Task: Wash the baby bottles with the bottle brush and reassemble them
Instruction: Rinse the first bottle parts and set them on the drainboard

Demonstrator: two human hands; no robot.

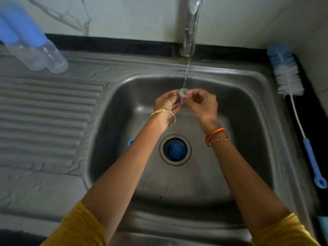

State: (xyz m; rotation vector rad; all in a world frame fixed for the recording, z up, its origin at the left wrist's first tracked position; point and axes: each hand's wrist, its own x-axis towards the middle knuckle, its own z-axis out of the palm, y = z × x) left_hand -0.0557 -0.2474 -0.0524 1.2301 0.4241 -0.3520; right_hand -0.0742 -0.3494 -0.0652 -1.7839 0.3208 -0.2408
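My left hand (166,102) and my right hand (202,103) both pinch a small clear silicone nipple (183,94) over the sink basin, directly under a thin stream of water (188,68) from the tap (190,25). Two clear baby bottles with blue caps (33,45) lie together on the draining board at the far left. The bottle brush (291,82), with white and blue bristles and a blue handle, lies on the right rim of the sink. A blue ring (130,142) peeks out from behind my left forearm in the basin.
The steel sink (113,107) has a round drain (175,149) showing blue inside. A ribbed draining board (44,112) stretches to the left. A tiled wall stands behind the tap. A teal object (323,226) sits at the bottom right edge.
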